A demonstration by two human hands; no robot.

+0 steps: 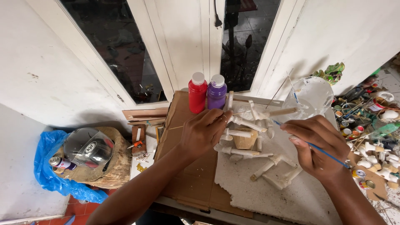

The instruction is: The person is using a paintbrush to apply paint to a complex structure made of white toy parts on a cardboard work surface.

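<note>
Our left hand (203,132) grips a white figure (246,123) above the foam board (266,183), our right hand (318,143) pinches a blue brush (329,155), and a slip may knock the water jar (310,98).

White walls (50,54) flank a white-framed window (183,41) with dark glass, and red floor tiles (79,208) show at the lower left beneath a rumpled blue plastic bag (46,166).

Two paint bottles beyond the left hand (203,132), one red (197,92), one purple (216,91); one blue brush (310,146) in the right hand (318,146); perhaps a dozen white figures (246,123) between the hands.
</note>
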